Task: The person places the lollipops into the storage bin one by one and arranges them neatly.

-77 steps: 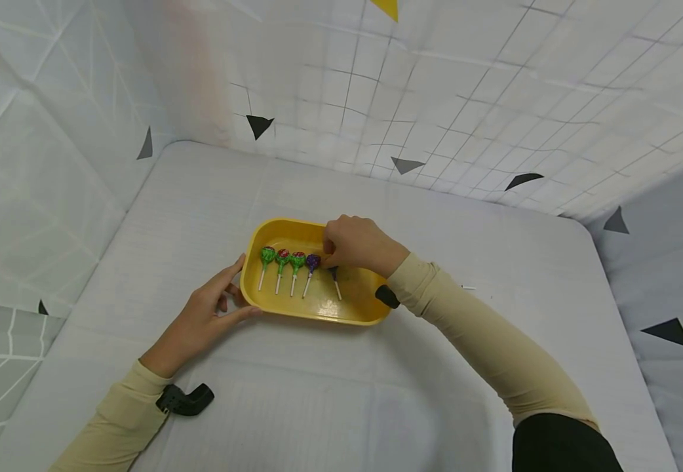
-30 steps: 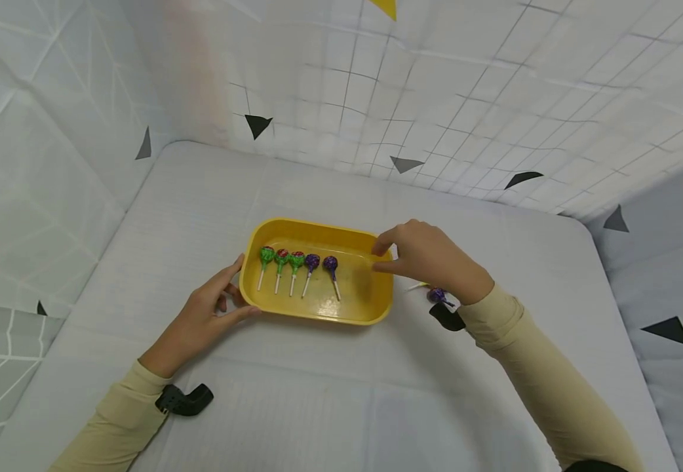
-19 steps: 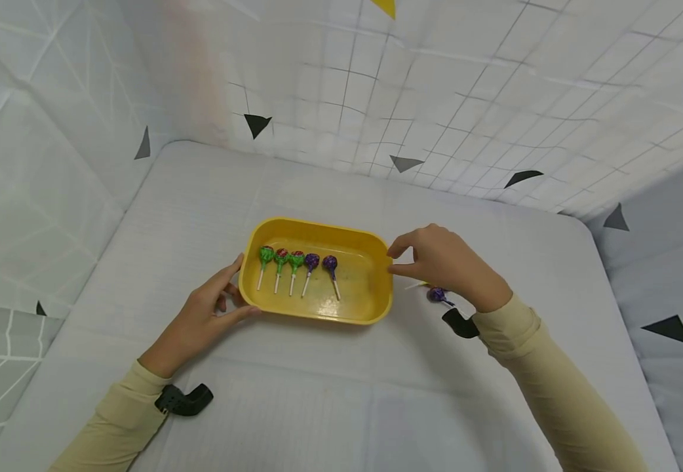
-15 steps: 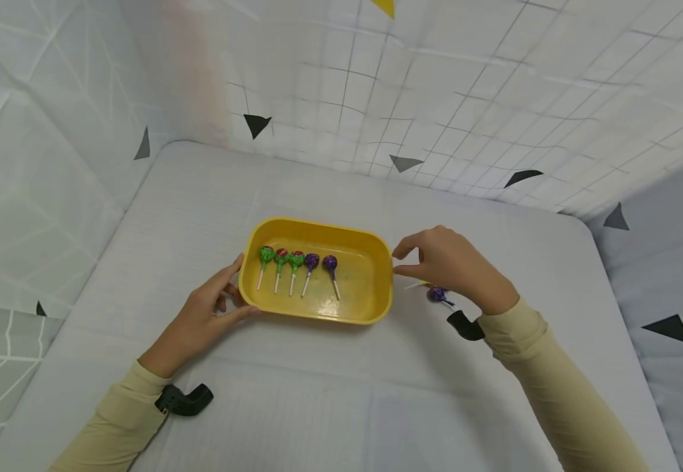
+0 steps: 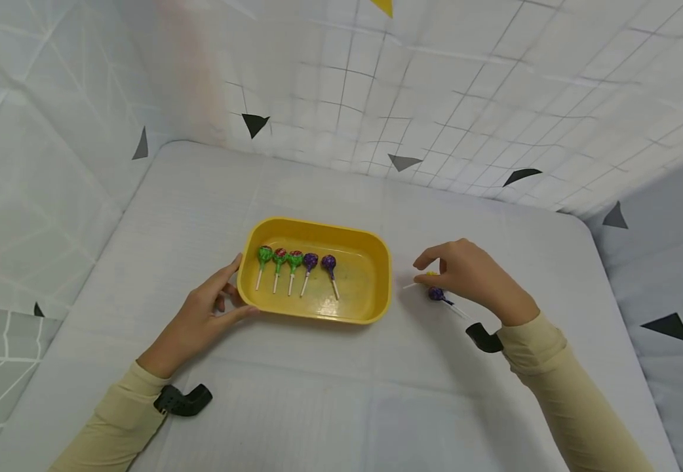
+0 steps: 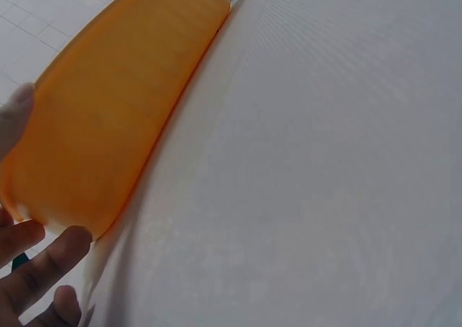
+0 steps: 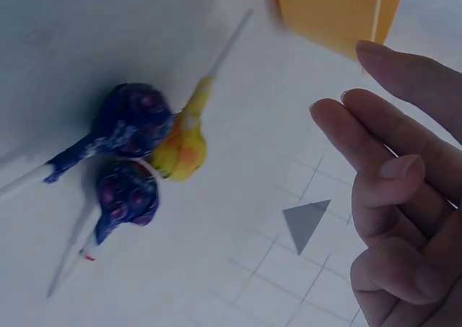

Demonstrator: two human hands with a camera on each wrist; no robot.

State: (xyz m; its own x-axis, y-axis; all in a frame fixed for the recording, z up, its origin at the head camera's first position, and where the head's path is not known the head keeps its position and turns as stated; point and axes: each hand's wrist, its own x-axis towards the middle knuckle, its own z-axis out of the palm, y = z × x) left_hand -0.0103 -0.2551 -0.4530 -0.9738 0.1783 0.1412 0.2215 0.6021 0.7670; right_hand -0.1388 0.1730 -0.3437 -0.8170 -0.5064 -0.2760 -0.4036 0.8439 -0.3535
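A yellow plastic tray (image 5: 368, 282) holds a row of wrapped lollipops: three green lollipops (image 5: 295, 259) on the left, then two purple lollipops (image 5: 328, 262), their sticks toward the near side. My left hand (image 5: 200, 321) grips the tray's left end, thumb at the near corner and fingers along the end wall. Right of the tray, my right hand (image 5: 474, 278) is above loose lollipops, thumb and index finger apart with nothing between them. The right wrist view shows two purple lollipops (image 7: 130, 121) and a yellow lollipop (image 7: 180, 150) lying together, partly hidden by the hand in the head view.
A white cloth-like surface (image 5: 294, 387) covers the table. White walls with grid lines (image 5: 371, 85) and dark triangle marks stand behind and at the sides. A black wrist device (image 5: 185, 400) sits on the left sleeve, another (image 5: 484, 338) on the right.
My right hand has let go of the rightmost purple lollipop in the tray, then moved right, out over the loose lollipops. The left hand has stayed at the tray's end.
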